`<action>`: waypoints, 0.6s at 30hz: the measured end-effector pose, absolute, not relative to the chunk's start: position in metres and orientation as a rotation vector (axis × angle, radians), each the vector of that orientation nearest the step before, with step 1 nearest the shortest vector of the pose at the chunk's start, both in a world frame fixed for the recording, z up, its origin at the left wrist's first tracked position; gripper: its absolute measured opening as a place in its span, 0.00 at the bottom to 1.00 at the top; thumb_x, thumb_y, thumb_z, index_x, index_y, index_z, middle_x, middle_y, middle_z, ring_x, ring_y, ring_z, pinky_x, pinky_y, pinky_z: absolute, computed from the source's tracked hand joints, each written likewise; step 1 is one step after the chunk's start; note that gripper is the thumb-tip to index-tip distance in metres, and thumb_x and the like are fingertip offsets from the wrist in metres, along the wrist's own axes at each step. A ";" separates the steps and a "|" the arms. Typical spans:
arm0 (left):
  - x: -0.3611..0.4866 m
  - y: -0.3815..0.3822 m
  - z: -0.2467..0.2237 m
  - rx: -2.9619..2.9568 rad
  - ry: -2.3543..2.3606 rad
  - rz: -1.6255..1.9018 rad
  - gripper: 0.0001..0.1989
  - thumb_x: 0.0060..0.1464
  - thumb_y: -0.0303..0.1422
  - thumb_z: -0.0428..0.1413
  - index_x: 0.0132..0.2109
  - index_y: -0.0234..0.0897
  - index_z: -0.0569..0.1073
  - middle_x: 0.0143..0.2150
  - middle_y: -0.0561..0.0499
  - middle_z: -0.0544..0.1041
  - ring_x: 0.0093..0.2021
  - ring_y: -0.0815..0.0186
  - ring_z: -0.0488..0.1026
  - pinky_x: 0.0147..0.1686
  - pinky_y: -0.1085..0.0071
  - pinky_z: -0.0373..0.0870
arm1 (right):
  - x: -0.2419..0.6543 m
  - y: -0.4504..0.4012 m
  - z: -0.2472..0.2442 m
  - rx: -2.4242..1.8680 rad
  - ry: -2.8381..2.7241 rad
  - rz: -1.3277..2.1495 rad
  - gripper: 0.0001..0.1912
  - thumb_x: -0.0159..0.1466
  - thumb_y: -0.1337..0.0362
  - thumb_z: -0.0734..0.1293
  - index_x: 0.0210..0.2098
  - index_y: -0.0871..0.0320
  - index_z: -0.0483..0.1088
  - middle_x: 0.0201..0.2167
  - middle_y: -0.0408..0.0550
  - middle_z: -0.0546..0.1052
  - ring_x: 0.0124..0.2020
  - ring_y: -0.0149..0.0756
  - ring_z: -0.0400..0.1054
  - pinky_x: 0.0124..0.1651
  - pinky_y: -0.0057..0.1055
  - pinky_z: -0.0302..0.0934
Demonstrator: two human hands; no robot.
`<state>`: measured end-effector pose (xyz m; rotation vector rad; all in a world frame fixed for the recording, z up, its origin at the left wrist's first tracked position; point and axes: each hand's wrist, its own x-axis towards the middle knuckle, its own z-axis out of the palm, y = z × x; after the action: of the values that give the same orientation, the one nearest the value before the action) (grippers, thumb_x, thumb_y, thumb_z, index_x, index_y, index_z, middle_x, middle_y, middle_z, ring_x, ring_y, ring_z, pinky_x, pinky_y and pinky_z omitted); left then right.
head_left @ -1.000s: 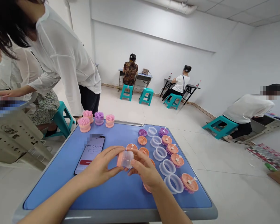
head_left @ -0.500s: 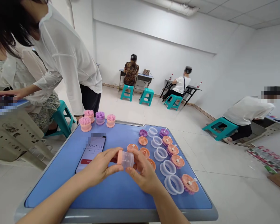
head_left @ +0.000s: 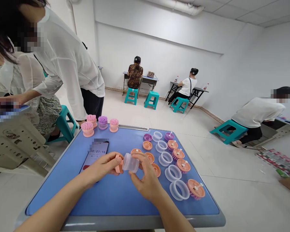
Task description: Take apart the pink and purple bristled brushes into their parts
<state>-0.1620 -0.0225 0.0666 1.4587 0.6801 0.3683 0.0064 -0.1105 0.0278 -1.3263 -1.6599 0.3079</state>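
Note:
Over the middle of the blue desk, my left hand [head_left: 102,166] is closed on an orange plastic cap [head_left: 119,163]. My right hand [head_left: 145,175] grips a clear plastic cup [head_left: 130,163], tilted on its side just right of the cap. A narrow gap seems to lie between the two parts. Beside my right hand, several orange caps [head_left: 156,169] and a purple one [head_left: 147,137] lie in a column. Right of them runs a column of clear rings [head_left: 173,173], then a column of bristled brush heads [head_left: 195,188] lying bristles down, each with a small white stem.
A phone [head_left: 96,154] showing a timer lies left of my hands on the desk [head_left: 106,206]. Several assembled pink and purple scalp brushes [head_left: 88,129] stand at the far left corner. A person in a white top [head_left: 70,61] leans beside that corner. Other people sit at desks beyond.
The orange cap and the clear cup, joined before, are now apart. My left hand has drawn the cap slightly left, and the cup has tilted in my right hand.

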 end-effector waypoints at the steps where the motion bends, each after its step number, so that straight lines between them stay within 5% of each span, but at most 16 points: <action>1: -0.162 -0.023 0.066 1.415 0.670 0.366 0.18 0.53 0.48 0.49 0.37 0.38 0.70 0.31 0.53 0.71 0.37 0.66 0.69 0.43 0.68 0.67 | 0.007 -0.111 0.028 -1.351 -1.653 0.309 0.26 0.55 0.72 0.62 0.53 0.54 0.57 0.52 0.52 0.65 0.57 0.40 0.57 0.50 0.37 0.63; 6: -0.162 -0.022 0.063 1.292 0.656 0.411 0.18 0.53 0.48 0.49 0.40 0.38 0.70 0.33 0.52 0.73 0.39 0.65 0.70 0.43 0.68 0.67 | 0.007 -0.111 0.025 -1.461 -1.683 0.256 0.30 0.56 0.72 0.61 0.57 0.54 0.54 0.55 0.52 0.65 0.59 0.42 0.55 0.56 0.44 0.57; 18: -0.162 -0.023 0.066 1.294 0.675 0.452 0.19 0.51 0.49 0.51 0.41 0.38 0.71 0.35 0.51 0.74 0.39 0.63 0.71 0.44 0.65 0.68 | 0.004 -0.112 0.024 -1.517 -1.599 0.352 0.31 0.56 0.64 0.64 0.58 0.57 0.53 0.56 0.54 0.64 0.58 0.44 0.56 0.56 0.44 0.58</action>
<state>-0.1619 -0.0228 0.0661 1.2944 0.6752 0.4521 0.0043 -0.1116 0.0245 -1.5169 -1.5987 0.3525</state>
